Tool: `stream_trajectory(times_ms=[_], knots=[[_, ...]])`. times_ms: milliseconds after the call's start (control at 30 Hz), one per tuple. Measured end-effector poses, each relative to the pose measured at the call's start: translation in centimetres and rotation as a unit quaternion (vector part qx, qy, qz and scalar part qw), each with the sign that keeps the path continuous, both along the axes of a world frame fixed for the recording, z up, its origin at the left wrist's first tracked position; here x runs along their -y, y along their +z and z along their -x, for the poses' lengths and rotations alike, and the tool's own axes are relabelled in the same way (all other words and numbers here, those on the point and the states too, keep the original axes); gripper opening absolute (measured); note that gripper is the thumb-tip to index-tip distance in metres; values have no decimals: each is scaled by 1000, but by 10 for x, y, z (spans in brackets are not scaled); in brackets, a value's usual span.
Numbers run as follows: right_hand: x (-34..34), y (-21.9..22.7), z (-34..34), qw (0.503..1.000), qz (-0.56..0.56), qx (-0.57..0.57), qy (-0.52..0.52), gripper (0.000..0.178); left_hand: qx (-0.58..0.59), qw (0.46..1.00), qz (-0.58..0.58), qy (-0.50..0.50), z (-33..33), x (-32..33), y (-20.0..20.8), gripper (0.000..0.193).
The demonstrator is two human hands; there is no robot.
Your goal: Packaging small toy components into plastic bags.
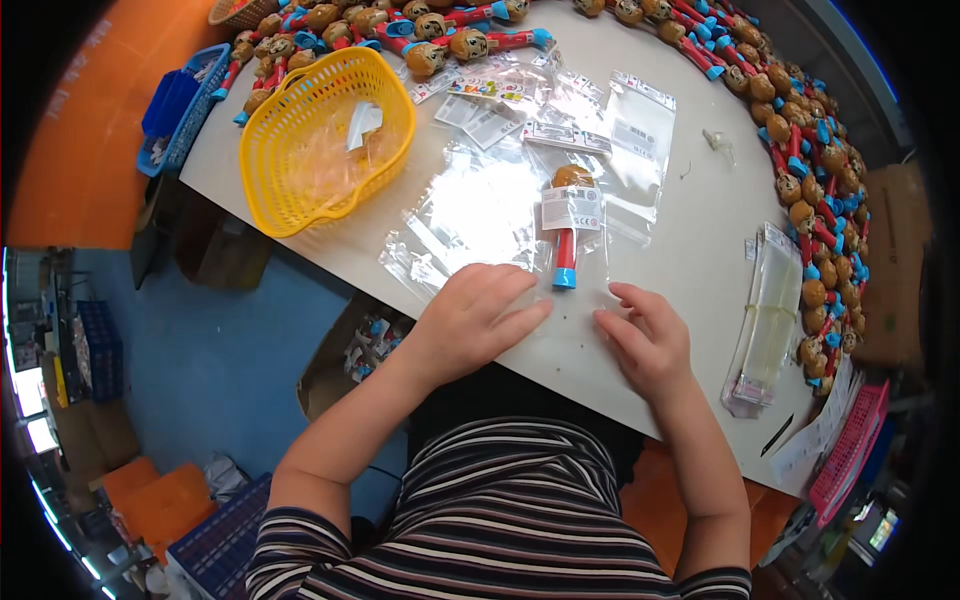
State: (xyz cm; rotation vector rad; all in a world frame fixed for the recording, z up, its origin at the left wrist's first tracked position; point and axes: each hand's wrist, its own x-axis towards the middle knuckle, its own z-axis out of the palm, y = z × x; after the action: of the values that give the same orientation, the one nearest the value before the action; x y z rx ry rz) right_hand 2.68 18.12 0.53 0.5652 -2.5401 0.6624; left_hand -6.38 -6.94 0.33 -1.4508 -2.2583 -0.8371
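1. On the table (720, 260) lies a red-and-blue, brown-headed toy (566, 246) in a clear bag (591, 258).
2. Left of the toy: left hand (475, 312), loosely spread, released.
3. Right of the toy: right hand (648, 335), half-curled, released.

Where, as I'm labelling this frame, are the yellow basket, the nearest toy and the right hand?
Yellow basket (262, 163), head view: its left wall.
Nearest toy (566, 247), head view: its red shaft.
Right hand (656, 343), head view: its back.
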Motion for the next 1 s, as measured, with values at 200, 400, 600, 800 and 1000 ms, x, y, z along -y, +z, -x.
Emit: stream_trajectory(times_ms=[200,400,600,800,1000], knots=[[-1,-4,-2,992,108,57,-17,18,34,999,-21,-8,-4,-4,-11,26],[3,11,1,943,249,215,-52,7,328,937,-70,100,-28,-8,5,9],[6,15,7,731,509,446,-85,17,611,760,-174,136,-36,-15,-2,11],[9,22,11,692,500,504,-132,16,630,747,-141,157,-34,-17,-3,11],[6,18,9,679,524,499,-128,14,658,713,-176,166,-30,-21,18,31]])
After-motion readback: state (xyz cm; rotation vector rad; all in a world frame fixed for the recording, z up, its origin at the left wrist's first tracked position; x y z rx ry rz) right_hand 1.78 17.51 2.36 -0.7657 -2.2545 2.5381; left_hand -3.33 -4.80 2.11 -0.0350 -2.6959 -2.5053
